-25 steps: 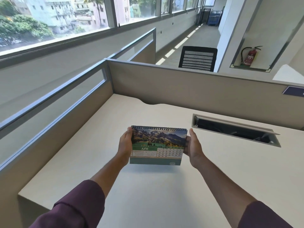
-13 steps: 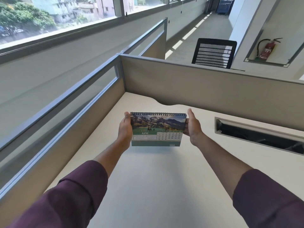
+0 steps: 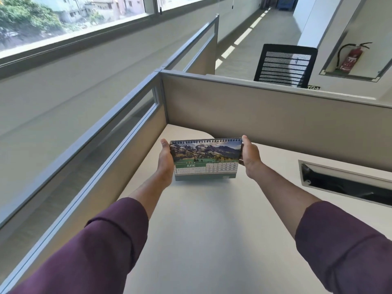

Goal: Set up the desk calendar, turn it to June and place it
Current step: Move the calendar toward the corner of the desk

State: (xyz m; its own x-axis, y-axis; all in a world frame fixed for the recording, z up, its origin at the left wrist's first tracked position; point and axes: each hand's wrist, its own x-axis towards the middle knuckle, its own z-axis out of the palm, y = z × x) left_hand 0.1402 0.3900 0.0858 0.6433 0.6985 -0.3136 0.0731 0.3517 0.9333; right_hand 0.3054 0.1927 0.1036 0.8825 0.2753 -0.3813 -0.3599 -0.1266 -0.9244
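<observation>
Nearest to me, two maroon sleeves (image 3: pixel 101 247) reach forward over the desk (image 3: pixel 201 240), and the pale desktop between and beneath them lies bare all the way out to the desk calendar (image 3: pixel 205 159). I take the calendar as my landmark. My left hand (image 3: pixel 166 161) grips its left edge, thumb up at the spiral binding, and my right hand (image 3: pixel 250 155) clasps its right edge the same way, so both hands are closed on the calendar. It stands upright with the spiral on top, a mountain photo above a green band reading JUNE. Its lower edge sits at or just above the desktop; I cannot tell whether it touches.

To the calendar's left, the desk's edge runs along the side partition (image 3: pixel 89 166), with a narrow strip of free surface between. To its right, well apart, a long cable slot (image 3: pixel 347 185) is cut into the desktop, with open surface in between. Behind the calendar, a curved notch in the desk's rear edge sits near the spiral, and the back partition (image 3: pixel 265 117) rises just beyond it. Farther off, past that panel, a black mesh chair (image 3: pixel 285 65) stands, and a red fire extinguisher (image 3: pixel 351 58) sits in a wall recess.
</observation>
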